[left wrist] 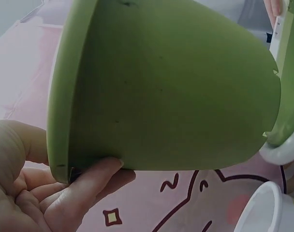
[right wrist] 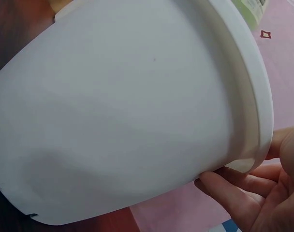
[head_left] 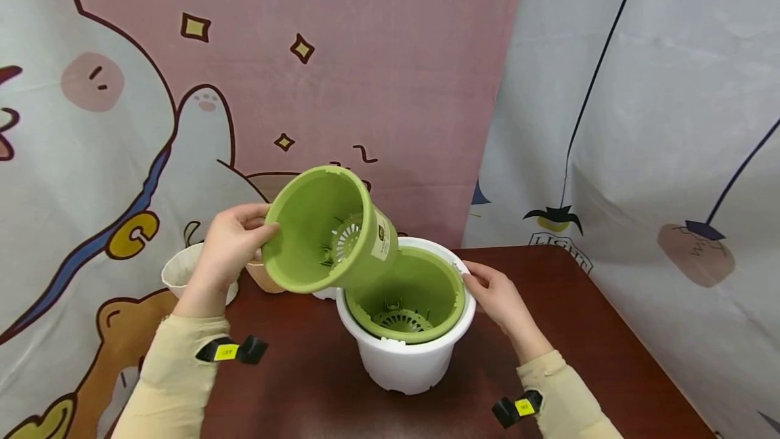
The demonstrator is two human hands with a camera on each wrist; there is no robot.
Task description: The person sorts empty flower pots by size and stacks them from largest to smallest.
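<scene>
My left hand (head_left: 234, 242) pinches the rim of a green pot (head_left: 378, 236), thumb inside and fingers outside, and holds it tilted with its mouth towards the left. In the left wrist view the hand (left wrist: 65, 193) grips that rim beneath the green wall (left wrist: 171, 92). The tilted pot's base overlaps the back left of a white pot (head_left: 405, 364), which stands upright with another green pot (head_left: 426, 283) inside it. My right hand (head_left: 496, 297) pinches the white pot's rim at its right side; the right wrist view shows the fingers (right wrist: 234, 193) under the rim of the white wall (right wrist: 118, 106).
A dark red-brown table (head_left: 292, 385) carries the pots. Behind my left hand stand a white ribbed pot (head_left: 181, 268) and a tan pot (head_left: 265, 278), partly hidden. Printed cloths (head_left: 414, 87) hang behind and to the right of the table.
</scene>
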